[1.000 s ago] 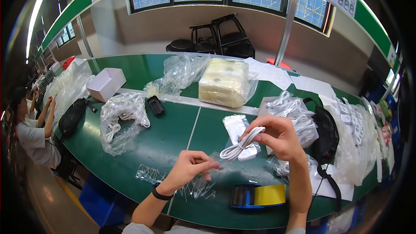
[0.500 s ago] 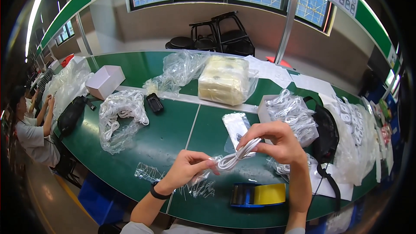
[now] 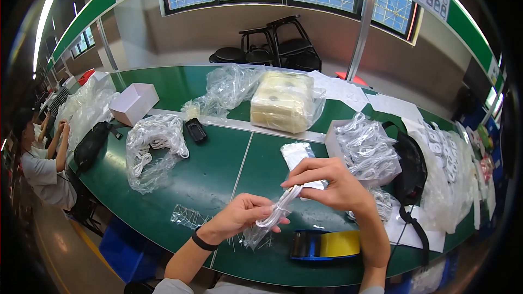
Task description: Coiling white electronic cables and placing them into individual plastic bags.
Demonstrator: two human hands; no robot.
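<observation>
A coiled white cable [image 3: 277, 210] is partly inside a small clear plastic bag [image 3: 255, 235], in front of me. My left hand [image 3: 245, 216] pinches the bag and the lower part of the coil. At the coil's upper end, my right hand [image 3: 330, 181] grips the cable between thumb and fingers. Below my left hand, several thin white twist ties [image 3: 188, 216] lie scattered on the green table. A stack of flat clear bags [image 3: 297, 154] rests just beyond my right hand, which covers part of it.
A blue tape dispenser with yellow side [image 3: 326, 244] stands near the front edge. To the right, a white box [image 3: 333, 140] holds several bagged cables. Loose cables in plastic [image 3: 155, 141] lie left. A wrapped yellowish block [image 3: 283, 106] sits at the back. Another person [image 3: 46, 163] works far left.
The cable coil has moved down and left, from outside the bag to partly inside it. My right hand has shifted left with it and tilted the coil more upright.
</observation>
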